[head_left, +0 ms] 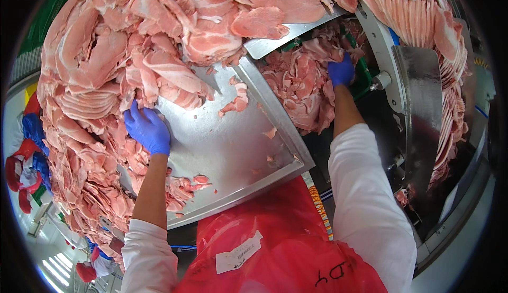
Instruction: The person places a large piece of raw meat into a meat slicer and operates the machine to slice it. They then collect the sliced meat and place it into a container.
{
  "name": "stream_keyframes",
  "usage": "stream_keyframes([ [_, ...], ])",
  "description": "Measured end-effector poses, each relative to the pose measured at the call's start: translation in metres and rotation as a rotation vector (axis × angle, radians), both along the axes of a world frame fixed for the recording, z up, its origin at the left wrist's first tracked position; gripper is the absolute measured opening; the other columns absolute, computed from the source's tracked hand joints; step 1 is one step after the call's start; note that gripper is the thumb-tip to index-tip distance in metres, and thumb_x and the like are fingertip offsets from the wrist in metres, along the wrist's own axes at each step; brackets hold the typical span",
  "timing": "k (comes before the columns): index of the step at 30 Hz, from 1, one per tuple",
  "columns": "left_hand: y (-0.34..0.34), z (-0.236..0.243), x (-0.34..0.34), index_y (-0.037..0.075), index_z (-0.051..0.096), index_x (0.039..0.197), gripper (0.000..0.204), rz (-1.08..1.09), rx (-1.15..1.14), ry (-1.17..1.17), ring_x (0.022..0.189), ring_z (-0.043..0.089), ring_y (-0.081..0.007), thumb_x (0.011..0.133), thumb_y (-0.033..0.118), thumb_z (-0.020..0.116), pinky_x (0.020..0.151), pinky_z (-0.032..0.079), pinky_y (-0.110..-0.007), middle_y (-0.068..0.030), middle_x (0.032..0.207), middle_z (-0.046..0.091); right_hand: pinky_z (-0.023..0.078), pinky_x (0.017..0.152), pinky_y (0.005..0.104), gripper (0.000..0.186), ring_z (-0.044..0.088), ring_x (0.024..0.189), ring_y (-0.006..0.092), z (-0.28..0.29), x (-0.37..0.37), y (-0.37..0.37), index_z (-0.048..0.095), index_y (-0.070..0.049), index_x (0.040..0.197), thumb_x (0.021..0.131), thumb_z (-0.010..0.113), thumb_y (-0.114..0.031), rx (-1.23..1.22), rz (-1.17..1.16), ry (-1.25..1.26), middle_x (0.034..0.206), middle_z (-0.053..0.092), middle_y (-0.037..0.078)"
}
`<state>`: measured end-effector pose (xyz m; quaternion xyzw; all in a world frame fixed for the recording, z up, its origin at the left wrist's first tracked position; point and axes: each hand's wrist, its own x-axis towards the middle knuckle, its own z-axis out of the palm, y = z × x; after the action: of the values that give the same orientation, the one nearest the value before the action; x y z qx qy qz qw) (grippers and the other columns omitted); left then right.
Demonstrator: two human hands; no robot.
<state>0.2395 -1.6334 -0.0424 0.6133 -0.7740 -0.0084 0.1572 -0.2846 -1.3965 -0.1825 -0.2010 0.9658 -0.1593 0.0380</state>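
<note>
My left hand (148,129) in a blue glove lies at the edge of a heaped mass of pink sliced meat (87,60) on the steel tray (201,134), fingers outstretched and touching the slices. My right hand (341,70), also blue-gloved, is at the right side of a pile of meat trimmings (296,86) in a green crate (364,78) below the tray's level. Its fingers are curled and partly hidden, so what they hold is unclear. Loose scraps (235,97) lie on the tray's bare steel.
A steel plate (418,113) and a pale bracket (370,28) stand at the right, beside rows of stacked slices (450,97). Co-workers in red, blue and white (29,155) show at the left rim. My red apron is below the tray.
</note>
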Motion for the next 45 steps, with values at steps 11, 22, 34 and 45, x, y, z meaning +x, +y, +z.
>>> stream_keyframes([
  [11, -0.008, 0.000, 0.001, 0.010, 0.062, 0.132, 0.041, -0.034, -0.070, 0.074, 0.117, 0.054, -0.0439, 0.095, 0.026, 0.061, 0.096, 0.042, -0.056, -0.0239, 0.127, 0.056, 0.057, 0.089, 0.0379, 0.044, 0.071, 0.102, 0.0282, 0.058, 0.056, 0.013, 0.065, 0.000, 0.109, 0.072, 0.087, -0.012, -0.766, -0.063, 0.185, 0.109, 0.071, 0.015],
  [22, -0.006, -0.010, 0.007, 0.016, 0.053, 0.146, 0.055, 0.066, 0.142, 0.068, 0.146, 0.034, -0.0504, 0.094, 0.034, 0.058, 0.114, 0.023, -0.074, -0.0279, 0.154, 0.042, 0.058, 0.089, 0.0379, 0.038, 0.069, 0.099, 0.0247, 0.247, 0.173, -0.009, 0.067, 0.004, 0.114, 0.081, 0.085, -0.005, -0.818, 0.290, 0.321, 0.110, 0.072, 0.014],
  [34, 0.183, 0.064, 0.168, 0.015, 0.051, 0.150, 0.064, -0.738, 0.457, 0.234, 0.149, 0.031, -0.0467, 0.093, 0.038, 0.067, 0.121, 0.023, -0.064, -0.0232, 0.158, 0.038, 0.055, 0.086, 0.0340, 0.031, 0.065, 0.096, 0.0197, 0.367, 0.578, -0.274, 0.062, -0.002, 0.120, 0.093, 0.069, -0.015, -1.165, 1.031, -0.361, 0.111, 0.067, 0.008],
  [45, 0.078, 0.002, 0.278, 0.014, 0.050, 0.152, 0.057, -0.341, 0.760, -0.165, 0.145, 0.040, -0.0369, 0.099, 0.035, 0.058, 0.123, 0.029, -0.051, -0.0161, 0.158, 0.045, 0.051, 0.092, 0.0467, 0.046, 0.063, 0.108, 0.0353, 0.309, 0.629, -0.216, 0.067, -0.002, 0.120, 0.081, 0.080, -0.023, -1.116, 1.058, -0.430, 0.113, 0.065, 0.019],
])
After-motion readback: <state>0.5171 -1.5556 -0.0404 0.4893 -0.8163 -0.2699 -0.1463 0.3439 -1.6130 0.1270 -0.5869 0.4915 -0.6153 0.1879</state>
